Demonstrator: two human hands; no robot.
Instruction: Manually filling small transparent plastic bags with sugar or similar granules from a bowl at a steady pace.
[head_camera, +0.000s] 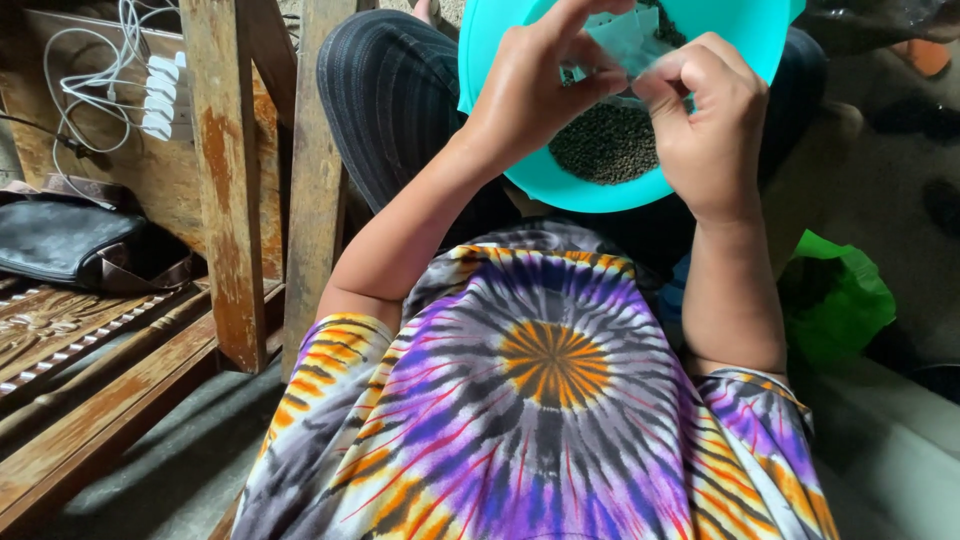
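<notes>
Over the lap, head view:
Basin: a turquoise plastic basin (480, 60) rests on the person's lap, on dark striped trousers (390, 90).
Contents: a heap of small dark round grains (605, 145), like peppercorns, lies in the basin's near side.
Packet: a small clear plastic packet (630, 40) is held above the grains, between both hands.
Left hand: the left hand (530, 90) pinches the packet's left edge with thumb and fingers closed on it, index finger raised.
Right hand: the right hand (705, 125) grips the packet's right edge, fingers curled tight around it.
Shirt: a tie-dye shirt (545, 400) in purple, orange and black fills the lower frame.
Left side: a wooden bench (100, 400) with a black bag (70, 240) on it; white cables (100, 70) and chargers hang beside a wooden post (225, 180).
Right side: a green plastic bag (845, 300) lies near the right elbow.
</notes>
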